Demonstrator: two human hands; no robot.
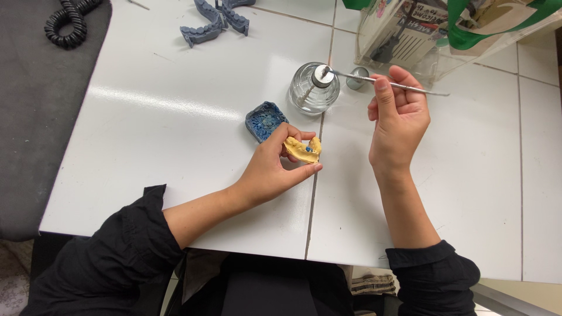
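My left hand [275, 167] holds a yellow dental cast [304, 150] with a small blue spot on it, just above the white table [175, 117]. My right hand [398, 120] grips a thin metal instrument [386, 82]; its tip sits over the wick of a round glass burner [314, 89]. No flame is visible. A small blue tin of blue wax [264, 120] lies on the table right behind my left hand.
Grey-blue dental arch models [213, 23] lie at the far middle. A coiled black cord [69, 22] rests on the dark surface at far left. A clear plastic box [421, 41] with green-edged items stands at far right, a small metal cap [357, 78] before it.
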